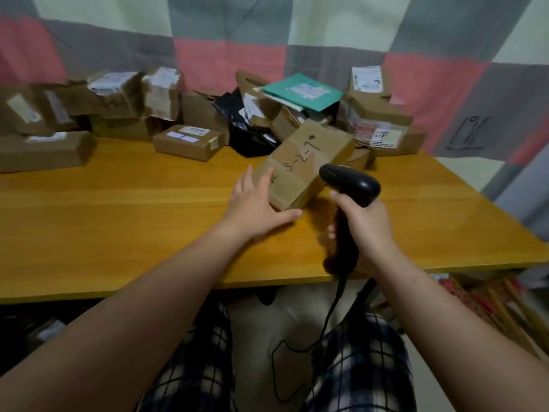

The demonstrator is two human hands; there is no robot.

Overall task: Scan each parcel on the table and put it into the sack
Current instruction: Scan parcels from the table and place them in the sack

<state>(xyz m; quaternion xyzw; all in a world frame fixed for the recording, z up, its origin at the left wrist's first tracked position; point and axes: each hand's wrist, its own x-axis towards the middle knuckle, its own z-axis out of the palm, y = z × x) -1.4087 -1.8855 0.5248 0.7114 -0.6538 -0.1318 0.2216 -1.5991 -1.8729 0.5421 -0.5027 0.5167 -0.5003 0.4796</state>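
A: Head view, starting at the hands. State of the left hand (pixel 255 203)?

B: Spread, fingers straight across the near left corner of the brown parcel (pixel 300 168), thumb laid along its near edge. Steadying or pressing, not pinching.

A: And the right hand (pixel 367 230)?

B: Wrapped round the handle of the black scanner (pixel 350 185), nose pointing toward eleven o'clock at the parcel's right edge. Cable (pixel 326 322) trailing down toward six.

A: Whereabouts of that parcel?

B: On the wooden table (pixel 118 209), mid-board, apparently tilted, with its far end up against the heap at twelve. Marked "3-2-7" in pen on top; no printed label visible on that face.

A: Outward from there?

B: Parcels heaped along the far edge from nine round to one o'clock: small flat box (pixel 188 142) at eleven, black poly bag (pixel 237 120) and teal mailer (pixel 303 95) at twelve, more cartons at one.

A: Progress, then?

B: Judged far from finished: plenty left on the board. Impossible to say how many already bagged, with no sack clearly in view. Probably mid-scan on this one, label perhaps still to be found by turning it.
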